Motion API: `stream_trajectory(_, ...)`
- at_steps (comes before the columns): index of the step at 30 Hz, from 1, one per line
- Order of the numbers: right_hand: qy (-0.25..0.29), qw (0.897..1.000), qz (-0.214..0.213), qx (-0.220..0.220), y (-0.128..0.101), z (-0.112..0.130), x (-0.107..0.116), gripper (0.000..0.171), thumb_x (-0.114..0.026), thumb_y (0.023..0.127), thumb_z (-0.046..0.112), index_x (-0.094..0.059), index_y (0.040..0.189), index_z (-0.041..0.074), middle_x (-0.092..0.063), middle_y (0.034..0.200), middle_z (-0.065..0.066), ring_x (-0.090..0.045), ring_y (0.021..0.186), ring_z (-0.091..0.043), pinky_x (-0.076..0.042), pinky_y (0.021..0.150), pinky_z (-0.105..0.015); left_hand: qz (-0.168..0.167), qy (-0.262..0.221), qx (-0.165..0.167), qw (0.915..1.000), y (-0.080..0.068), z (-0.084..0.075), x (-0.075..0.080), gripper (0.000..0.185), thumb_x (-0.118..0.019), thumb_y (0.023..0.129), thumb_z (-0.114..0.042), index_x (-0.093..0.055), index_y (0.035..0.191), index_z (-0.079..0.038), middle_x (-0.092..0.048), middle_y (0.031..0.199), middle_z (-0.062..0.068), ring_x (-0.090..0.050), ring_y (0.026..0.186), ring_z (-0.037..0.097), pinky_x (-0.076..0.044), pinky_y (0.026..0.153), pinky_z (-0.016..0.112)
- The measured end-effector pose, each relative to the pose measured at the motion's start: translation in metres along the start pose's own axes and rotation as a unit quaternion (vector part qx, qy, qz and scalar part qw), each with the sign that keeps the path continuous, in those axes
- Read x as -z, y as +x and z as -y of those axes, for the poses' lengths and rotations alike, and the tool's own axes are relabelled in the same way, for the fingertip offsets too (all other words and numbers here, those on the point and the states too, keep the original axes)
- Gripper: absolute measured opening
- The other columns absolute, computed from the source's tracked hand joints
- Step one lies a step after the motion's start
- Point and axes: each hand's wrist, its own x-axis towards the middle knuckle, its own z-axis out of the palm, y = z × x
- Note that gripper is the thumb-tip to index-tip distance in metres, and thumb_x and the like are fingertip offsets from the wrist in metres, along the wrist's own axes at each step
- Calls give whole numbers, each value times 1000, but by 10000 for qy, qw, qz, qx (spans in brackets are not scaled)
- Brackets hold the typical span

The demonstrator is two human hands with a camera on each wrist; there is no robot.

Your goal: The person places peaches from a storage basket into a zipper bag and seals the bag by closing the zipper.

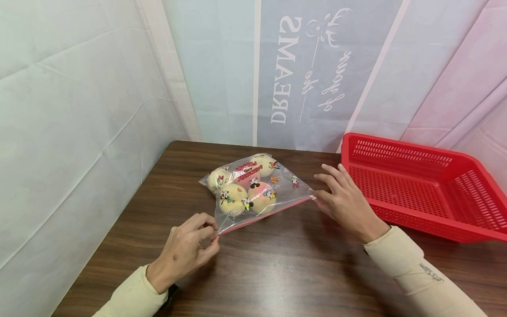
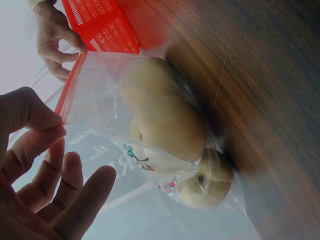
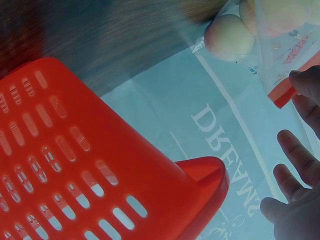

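A clear zip bag (image 1: 291,191) printed with cartoon figures lies on the table, its red zip edge toward me. Several pale yellow peaches (image 1: 233,200), some blushed pink, fill its far and left part. At the zip's left corner, my left hand (image 1: 186,248) pinches the bag between thumb and index finger, its other fingers spread in the left wrist view. My right hand (image 1: 344,202) pinches the opposite corner, where the right wrist view shows the red zip end (image 3: 284,93) at the thumb. Between the two hands the zip edge runs straight.
A red perforated plastic basket (image 1: 443,226) stands at the right, close beside my right hand. The dark wood table (image 1: 253,273) ends at a printed cloth backdrop (image 1: 222,88) behind and a pale cloth wall (image 1: 79,132) on the left.
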Motion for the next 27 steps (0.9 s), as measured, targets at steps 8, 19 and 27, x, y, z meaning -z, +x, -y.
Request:
stream_trajectory(8,-7,10000,-9,-49,-1,-2,1,26,-89,64,2,-76,88,2,-61,114,-25,-47,125,-48,-24,120,-61,36,-10,17,10000,1,0,0,20,-70,65,0,-61,66,-18,-59,91,-8,-48,68,3,-38,41,6)
stream_trajectory(19,-40,9999,45,-111,-2,-3,2,24,-88,64,1,-75,85,1,-61,114,-26,-46,125,-49,-24,120,-61,31,-2,29,10000,1,0,0,21,-70,65,0,-61,66,-19,-59,91,-8,-49,68,3,-39,42,6)
stream_trajectory(27,-41,9997,128,-204,-3,-4,3,27,-89,63,3,-76,87,1,-61,115,-26,-46,125,-48,-23,121,-61,16,1,26,10000,1,1,0,21,-71,65,-1,-60,65,-19,-59,91,-8,-50,69,3,-39,42,6)
